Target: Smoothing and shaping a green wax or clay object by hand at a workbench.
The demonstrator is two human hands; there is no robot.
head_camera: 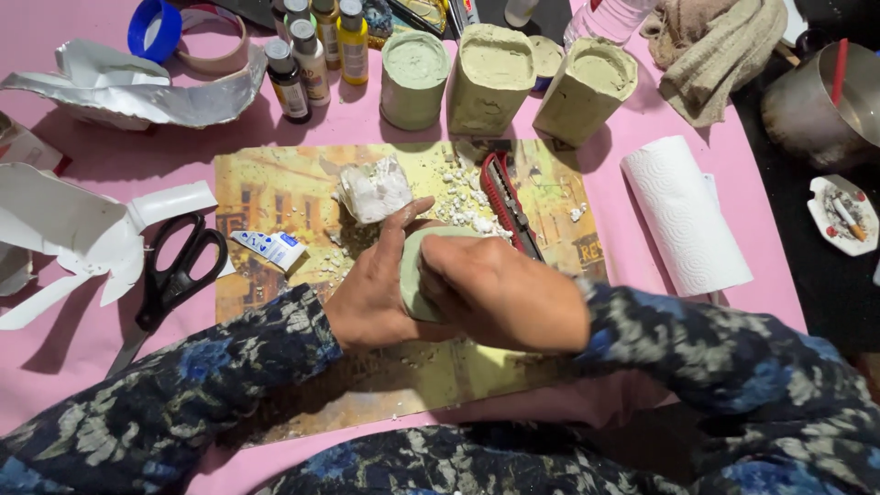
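Note:
Both hands grip a pale green cast block [414,266] over a yellow printed mat [275,192]. My left hand [378,291] cups the block from the left, thumb up along its side. My right hand [502,291] wraps it from the right and covers most of it. Just beyond the block lie a white plaster chunk [374,188] and a scatter of white crumbs [463,197]. A red utility knife [504,203] rests on the mat right of the crumbs.
Three green casts [414,78] [490,78] [587,87] stand at the back beside several paint bottles [312,55]. Black scissors [174,270], a small tube [268,246] and torn white packaging [64,229] lie left. A paper towel roll [683,215], ashtray [843,215] and metal pot [820,105] sit right.

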